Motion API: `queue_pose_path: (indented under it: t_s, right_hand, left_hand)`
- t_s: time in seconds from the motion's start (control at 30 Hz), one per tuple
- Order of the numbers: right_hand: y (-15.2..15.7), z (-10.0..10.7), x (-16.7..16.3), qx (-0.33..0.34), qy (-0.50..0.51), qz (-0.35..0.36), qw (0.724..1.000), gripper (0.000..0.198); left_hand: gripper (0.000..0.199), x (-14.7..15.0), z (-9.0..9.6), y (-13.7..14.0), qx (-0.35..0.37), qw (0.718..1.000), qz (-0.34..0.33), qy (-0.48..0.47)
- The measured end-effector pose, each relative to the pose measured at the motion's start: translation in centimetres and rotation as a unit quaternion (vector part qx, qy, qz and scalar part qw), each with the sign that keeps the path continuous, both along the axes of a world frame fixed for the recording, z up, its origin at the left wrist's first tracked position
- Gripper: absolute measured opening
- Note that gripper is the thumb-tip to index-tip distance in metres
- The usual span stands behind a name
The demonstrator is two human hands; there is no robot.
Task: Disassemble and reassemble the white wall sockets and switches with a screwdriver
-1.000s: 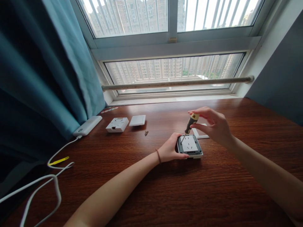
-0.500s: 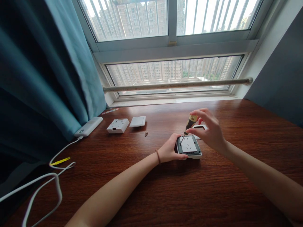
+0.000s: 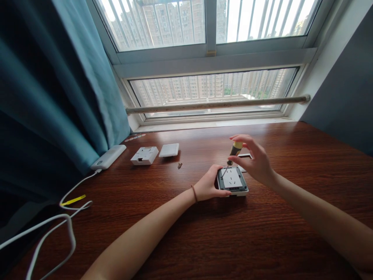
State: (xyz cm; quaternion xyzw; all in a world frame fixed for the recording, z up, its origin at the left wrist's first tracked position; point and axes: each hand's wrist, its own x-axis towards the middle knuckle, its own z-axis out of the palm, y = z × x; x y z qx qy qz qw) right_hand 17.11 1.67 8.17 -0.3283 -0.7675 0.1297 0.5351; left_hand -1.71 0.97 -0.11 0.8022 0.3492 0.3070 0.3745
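One white-faced socket [image 3: 232, 180] sits on the counter [image 3: 180, 233], toward four o'clock of centre, clasped from nine o'clock by the left hand [image 3: 209, 185]; the right hand [image 3: 256, 161] pinches a screwdriver [image 3: 234, 151] slanting in from one o'clock.

Daylight is glaring white through the wide grey-framed glass window [image 3: 212, 61] and glossing the reddish-brown wooden table [image 3: 204, 237]; the draped blue-green fabric curtain [image 3: 72, 85] is sinking into shadow, and wide-angle distortion is stretching the edges.
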Motion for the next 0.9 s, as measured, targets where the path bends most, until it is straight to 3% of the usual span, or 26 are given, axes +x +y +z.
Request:
queue_pose_path:
  t_s: [0.1, 0.27, 0.37, 0.43, 0.57, 0.63, 0.7, 0.8, 0.9]
  right_hand:
    - [0.0, -0.1, 0.0, -0.006, 0.010, -0.056, 0.998, 0.040]
    - [-0.1, 0.7, 0.6, -0.091, 0.009, 0.136, 0.987, 0.038]
    - [-0.2, 0.4, 0.3, -0.103, 0.036, 0.169, 0.979, 0.045]
    - [-0.1, -0.2, 0.0, -0.094, 0.057, 0.149, 0.983, 0.046]
    - [0.3, -1.0, -0.2, -0.049, 0.093, 0.008, 0.994, 0.038]
    - [0.5, -0.8, 0.0, -0.044, 0.104, -0.026, 0.993, 0.034]
    - [0.5, -0.2, 0.3, -0.070, 0.104, 0.028, 0.992, 0.036]
    - [0.1, 0.7, 0.6, -0.123, 0.087, 0.168, 0.974, 0.044]
    - [-0.4, 1.0, 0.5, -0.099, 0.060, 0.168, 0.979, 0.040]
  left_hand:
    - [0.080, 0.0, 0.0, 0.0, 0.001, 1.000, 0.002, 0.004]
    - [0.080, 0.0, -0.1, 0.0, -0.004, 1.000, -0.001, -0.003]
    - [0.081, 0.0, -0.1, 0.0, -0.006, 1.000, 0.004, -0.004]
    - [0.080, 0.0, -0.1, 0.0, -0.004, 1.000, 0.003, -0.005]
    - [0.080, -0.1, -0.2, 0.0, -0.009, 1.000, 0.001, -0.005]
    - [0.080, -0.1, -0.2, 0.0, -0.010, 1.000, 0.001, -0.005]
    - [0.080, -0.1, -0.2, 0.0, -0.008, 1.000, 0.001, -0.005]
    - [0.080, 0.0, -0.2, 0.0, -0.004, 1.000, 0.001, -0.005]
    - [0.080, 0.0, -0.1, 0.0, -0.004, 1.000, 0.000, -0.007]
